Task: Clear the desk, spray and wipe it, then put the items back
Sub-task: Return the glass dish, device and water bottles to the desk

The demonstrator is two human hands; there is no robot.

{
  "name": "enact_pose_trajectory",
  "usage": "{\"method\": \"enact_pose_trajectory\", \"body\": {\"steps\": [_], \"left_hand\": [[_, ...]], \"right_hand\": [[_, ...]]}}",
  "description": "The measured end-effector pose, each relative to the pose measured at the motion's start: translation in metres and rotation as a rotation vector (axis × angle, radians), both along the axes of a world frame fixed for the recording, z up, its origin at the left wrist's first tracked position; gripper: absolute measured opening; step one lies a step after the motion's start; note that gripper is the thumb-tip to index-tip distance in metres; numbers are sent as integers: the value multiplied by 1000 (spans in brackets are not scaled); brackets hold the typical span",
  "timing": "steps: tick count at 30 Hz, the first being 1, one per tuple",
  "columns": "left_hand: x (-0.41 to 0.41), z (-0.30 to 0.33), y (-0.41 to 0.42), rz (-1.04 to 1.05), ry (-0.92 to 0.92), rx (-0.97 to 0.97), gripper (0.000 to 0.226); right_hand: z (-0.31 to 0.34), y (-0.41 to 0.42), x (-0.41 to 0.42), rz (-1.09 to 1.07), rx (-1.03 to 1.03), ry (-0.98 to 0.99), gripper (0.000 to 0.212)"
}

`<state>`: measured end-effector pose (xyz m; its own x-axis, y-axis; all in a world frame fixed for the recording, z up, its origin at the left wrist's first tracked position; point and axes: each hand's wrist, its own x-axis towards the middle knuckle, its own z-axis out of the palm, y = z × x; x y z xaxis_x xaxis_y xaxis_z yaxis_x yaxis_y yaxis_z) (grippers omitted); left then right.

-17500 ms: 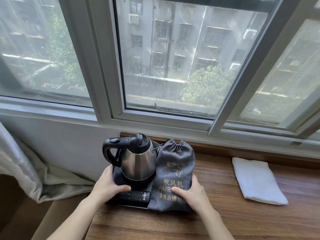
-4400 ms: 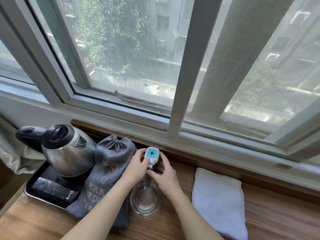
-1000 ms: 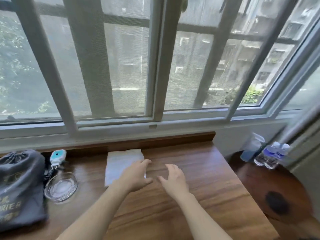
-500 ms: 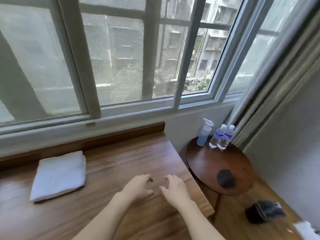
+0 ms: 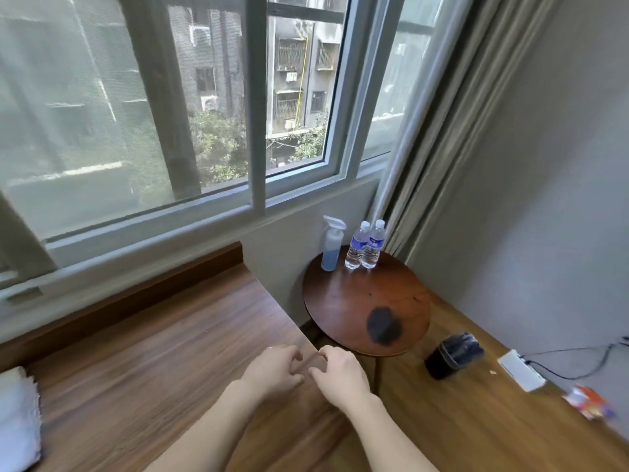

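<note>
Just smooth woodgrain desk (image 5: 153,352), rd. table (image 5: 401,308)

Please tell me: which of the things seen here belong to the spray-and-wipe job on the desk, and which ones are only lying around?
For the job:
- desk
- spray bottle on the round side table
- white cloth at the desk's left edge
- left hand and right hand, both holding nothing

Just lying about:
- two water bottles
- black bin on the floor
- white power strip
</note>
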<state>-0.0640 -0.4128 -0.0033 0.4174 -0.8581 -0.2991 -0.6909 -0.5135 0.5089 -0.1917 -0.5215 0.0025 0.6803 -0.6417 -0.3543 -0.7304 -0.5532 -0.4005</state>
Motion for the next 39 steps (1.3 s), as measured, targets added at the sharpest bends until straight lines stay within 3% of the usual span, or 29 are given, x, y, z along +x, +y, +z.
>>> {"method": "enact_pose_trajectory", "body": {"steps": [11, 23, 39], "left_hand": [[-27, -14, -119, -62, 5, -1, 43], [-50, -44, -252, 170, 133, 37, 48], [29, -82, -387, 293, 200, 13, 52]], "right_hand": [[-17, -114, -34, -79, 37, 41, 52], [-43, -269, -53, -2, 122, 59, 51], [-71, -387, 21, -50, 150, 88, 50]]}}
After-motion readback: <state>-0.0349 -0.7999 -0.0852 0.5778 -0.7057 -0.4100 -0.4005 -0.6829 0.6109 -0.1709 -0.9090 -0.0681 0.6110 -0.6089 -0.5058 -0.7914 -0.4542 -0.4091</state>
